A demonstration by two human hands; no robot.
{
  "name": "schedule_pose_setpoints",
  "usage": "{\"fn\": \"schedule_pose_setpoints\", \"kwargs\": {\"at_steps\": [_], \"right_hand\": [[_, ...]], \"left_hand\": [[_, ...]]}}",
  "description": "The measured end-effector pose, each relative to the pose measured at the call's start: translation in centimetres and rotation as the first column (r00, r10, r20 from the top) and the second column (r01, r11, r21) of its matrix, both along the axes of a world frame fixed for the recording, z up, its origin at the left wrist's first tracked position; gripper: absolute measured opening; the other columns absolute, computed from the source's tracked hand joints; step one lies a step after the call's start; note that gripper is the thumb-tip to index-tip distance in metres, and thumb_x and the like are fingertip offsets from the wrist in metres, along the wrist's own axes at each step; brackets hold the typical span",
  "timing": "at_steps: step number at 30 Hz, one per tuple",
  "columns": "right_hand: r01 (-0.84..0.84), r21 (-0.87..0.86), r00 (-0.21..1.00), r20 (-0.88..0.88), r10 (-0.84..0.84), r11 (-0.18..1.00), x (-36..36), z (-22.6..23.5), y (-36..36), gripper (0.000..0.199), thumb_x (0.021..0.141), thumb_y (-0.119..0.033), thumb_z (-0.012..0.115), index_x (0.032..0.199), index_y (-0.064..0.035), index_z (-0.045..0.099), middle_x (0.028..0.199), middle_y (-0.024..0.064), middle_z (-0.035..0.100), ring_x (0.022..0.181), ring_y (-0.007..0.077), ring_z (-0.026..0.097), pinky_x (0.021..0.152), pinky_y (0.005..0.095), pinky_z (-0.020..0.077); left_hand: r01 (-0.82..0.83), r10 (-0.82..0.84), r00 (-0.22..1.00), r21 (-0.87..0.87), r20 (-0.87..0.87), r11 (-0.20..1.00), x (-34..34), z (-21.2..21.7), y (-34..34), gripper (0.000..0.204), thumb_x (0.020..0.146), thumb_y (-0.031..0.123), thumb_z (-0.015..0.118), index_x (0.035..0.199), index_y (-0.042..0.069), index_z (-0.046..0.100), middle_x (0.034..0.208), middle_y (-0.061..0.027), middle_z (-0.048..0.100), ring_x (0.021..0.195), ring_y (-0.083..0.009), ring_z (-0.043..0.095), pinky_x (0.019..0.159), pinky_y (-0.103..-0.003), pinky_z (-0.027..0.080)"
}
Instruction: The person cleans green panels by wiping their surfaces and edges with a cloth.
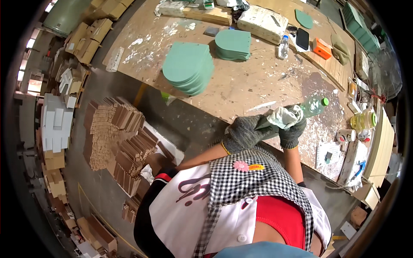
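Fingers of gloved L hand curled on part-hidden pale-green panel at their 3 o'clock, long axis approx 8-to-2; gloved R hand w/ fingers bunched round white cloth at its 11, cloth pointing approx 2. Green-capped bottle at R's 1.

The cloth covered part of my right hand, so I couldn't tell its grip. Together they hid the bottle's near end. The upper edge cut off the worktop, the lower a blue thing. The fan was blurred.
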State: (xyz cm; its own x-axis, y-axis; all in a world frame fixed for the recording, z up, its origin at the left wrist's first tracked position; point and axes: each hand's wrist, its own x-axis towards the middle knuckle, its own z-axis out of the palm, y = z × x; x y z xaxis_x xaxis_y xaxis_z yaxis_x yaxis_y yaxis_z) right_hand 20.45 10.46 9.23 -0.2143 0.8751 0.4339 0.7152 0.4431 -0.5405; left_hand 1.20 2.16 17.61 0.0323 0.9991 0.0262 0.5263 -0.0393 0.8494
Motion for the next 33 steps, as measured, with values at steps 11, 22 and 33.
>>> {"fn": "schedule_pose_setpoints", "kwargs": {"at_steps": [11, 22, 33], "right_hand": [[0.052, 0.092, 0.949, -0.314, -0.021, 0.994, -8.3, 2.9, 5.6, 0.033, 0.082, -0.034, 0.069, 0.103, -0.0080, 0.069, 0.096, 0.0142, 0.070, 0.081, 0.0328, 0.067, 0.070, 0.0415, 0.0545], [-0.214, 0.002, 0.788, -0.591, 0.174, 0.977, -8.4, 8.6, 4.7, 0.050, 0.094, -0.029, 0.064, 0.136, -0.0054, 0.051, 0.127, 0.0136, 0.061, 0.114, 0.0235, 0.061, 0.096, 0.0376, 0.0519], [-0.040, 0.053, 0.743, -0.667, 0.065, 0.998, -12.7, 2.2, 6.0, 0.026, 0.092, -0.026, 0.064, 0.107, -0.0049, 0.065, 0.090, 0.0092, 0.068, 0.076, 0.0249, 0.066, 0.067, 0.0378, 0.0534]], "left_hand": [[-0.100, 0.100, 0.995, 0.054, -0.013, 0.994, -6.4, -0.8, 4.8, 0.031, 0.084, 0.025, 0.077, 0.102, 0.000, 0.069, 0.087, -0.0155, 0.072, 0.075, -0.0237, 0.070, 0.068, -0.036, 0.054], [-0.274, 0.260, 0.921, 0.010, 0.290, 0.962, -10.9, -2.3, 8.3, 0.030, 0.082, 0.015, 0.079, 0.103, -0.003, 0.068, 0.091, -0.0105, 0.072, 0.082, -0.0220, 0.067, 0.076, -0.035, 0.052], [-0.128, 0.132, 0.990, 0.087, -0.046, 0.988, -12.6, 1.7, 6.0, 0.033, 0.083, 0.025, 0.078, 0.103, 0.000, 0.071, 0.092, -0.0187, 0.072, 0.081, -0.0320, 0.071, 0.073, -0.038, 0.055]]}}
